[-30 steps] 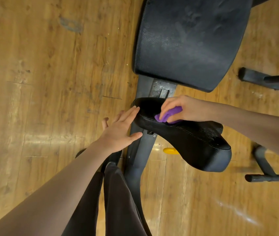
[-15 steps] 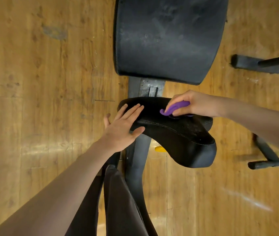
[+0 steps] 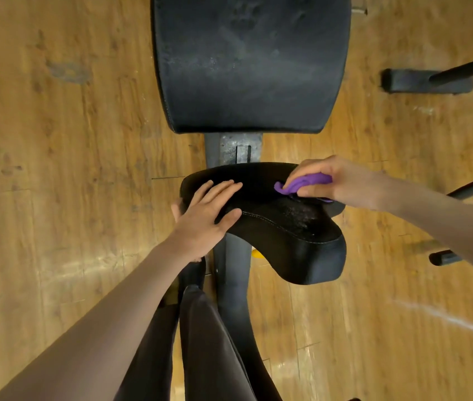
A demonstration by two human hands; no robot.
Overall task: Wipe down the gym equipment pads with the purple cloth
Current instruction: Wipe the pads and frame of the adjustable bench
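A small black seat pad [image 3: 287, 227] sits on a grey metal frame in the middle of the view. My left hand [image 3: 206, 215] lies flat on the pad's left end with its fingers straight. My right hand [image 3: 336, 180] grips a bunched purple cloth [image 3: 301, 183] and presses it onto the pad's far right part. Beyond it is a larger black back pad [image 3: 247, 65], dusty with smudges and fingermarks.
The grey frame beam [image 3: 235, 149] joins the two pads and runs down toward my dark-clad legs [image 3: 200, 342]. Black metal bars and feet [image 3: 429, 81] stand on the wooden floor at right. A yellow knob [image 3: 255, 253] shows under the seat pad.
My right hand has slid the cloth rightward across the seat pad. My left hand has moved from the pad's edge onto its top. The view has shifted so the pads sit more centred.
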